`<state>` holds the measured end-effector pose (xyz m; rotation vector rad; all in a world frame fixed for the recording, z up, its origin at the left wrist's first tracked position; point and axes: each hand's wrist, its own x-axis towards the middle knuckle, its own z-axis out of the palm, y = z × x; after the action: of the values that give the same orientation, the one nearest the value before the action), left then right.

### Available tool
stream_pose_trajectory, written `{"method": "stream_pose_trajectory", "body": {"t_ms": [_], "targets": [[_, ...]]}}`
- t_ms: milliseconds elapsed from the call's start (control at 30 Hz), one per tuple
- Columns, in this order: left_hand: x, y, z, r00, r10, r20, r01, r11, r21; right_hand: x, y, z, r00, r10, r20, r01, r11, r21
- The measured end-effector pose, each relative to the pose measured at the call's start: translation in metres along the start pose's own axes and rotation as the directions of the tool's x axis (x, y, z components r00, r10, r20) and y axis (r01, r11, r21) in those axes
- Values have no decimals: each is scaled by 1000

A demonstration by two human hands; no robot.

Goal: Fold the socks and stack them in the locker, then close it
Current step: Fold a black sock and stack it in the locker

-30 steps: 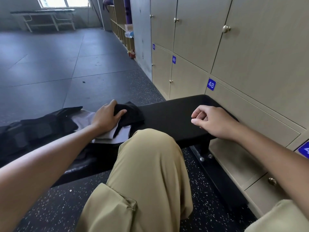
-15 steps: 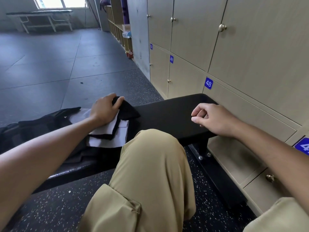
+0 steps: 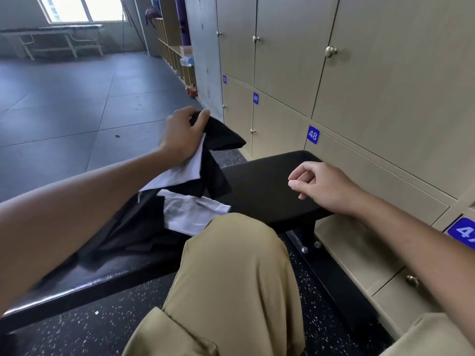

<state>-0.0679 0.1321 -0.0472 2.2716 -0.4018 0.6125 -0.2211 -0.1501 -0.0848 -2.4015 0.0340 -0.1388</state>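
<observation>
Gripping a bunch of black and white socks (image 3: 205,160) above the bench (image 3: 264,186), the left hand (image 3: 181,136) had folded nothing yet, the right hand (image 3: 321,186) hovered loosely curled and empty, and every locker (image 3: 372,176) in view stood shut.

Both forearms are bare, with no sleeve, watch or ring showing on the left hand (image 3: 183,136) or the right hand (image 3: 325,186). The person wears khaki trousers (image 3: 231,278) of smooth cloth, with a flapped cargo pocket (image 3: 169,335) on the near thigh and a seam running along it.
</observation>
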Motion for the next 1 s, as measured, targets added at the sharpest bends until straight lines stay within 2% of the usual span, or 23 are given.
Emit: {"method": "stream_pose_trajectory", "body": {"t_ms": [267, 400, 667, 833, 1000], "targets": [[28, 70, 41, 996, 86, 37, -80, 988, -133, 14, -2, 4, 994, 42, -105, -12, 963, 269], [27, 87, 65, 992, 92, 90, -74, 980, -186, 15, -7, 6, 996, 48, -70, -21, 934, 356], [17, 96, 91, 989, 69, 133, -44, 982, -182, 28, -14, 27, 999, 18, -42, 1, 909, 417], [16, 87, 91, 984, 80, 157, -48, 979, -199, 40, -8, 37, 986, 66, -154, 7, 902, 432], [21, 71, 84, 994, 33, 105, -6, 969, -246, 48, -1, 29, 954, 166, -252, -62, 925, 374]]}}
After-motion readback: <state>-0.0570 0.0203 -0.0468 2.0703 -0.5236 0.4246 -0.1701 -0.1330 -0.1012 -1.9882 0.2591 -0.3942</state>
